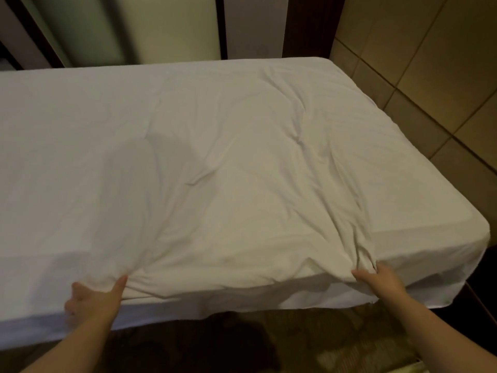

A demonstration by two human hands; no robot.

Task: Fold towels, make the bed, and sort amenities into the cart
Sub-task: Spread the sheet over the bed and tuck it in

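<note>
The bed (457, 238) fills the middle of your view, its long near edge running from 8 o'clock to 4 o'clock just ahead of you. The sheet (242, 157) lies over the whole top and hangs down the near side. Your left grip (94, 294) holds the sheet at the near edge at 7 o'clock, and your right grip (382, 281) holds it at 5 o'clock, well apart from the left. The bed's near corner sits at 4 o'clock, just beyond your right grip. Behind the far edge, at 12 o'clock, stand upright panels (166, 28). Tiles (430, 90) lie past the bed's end at 2 o'clock. The carpet (295, 343) lies below the hanging sheet at 6 o'clock.
</note>
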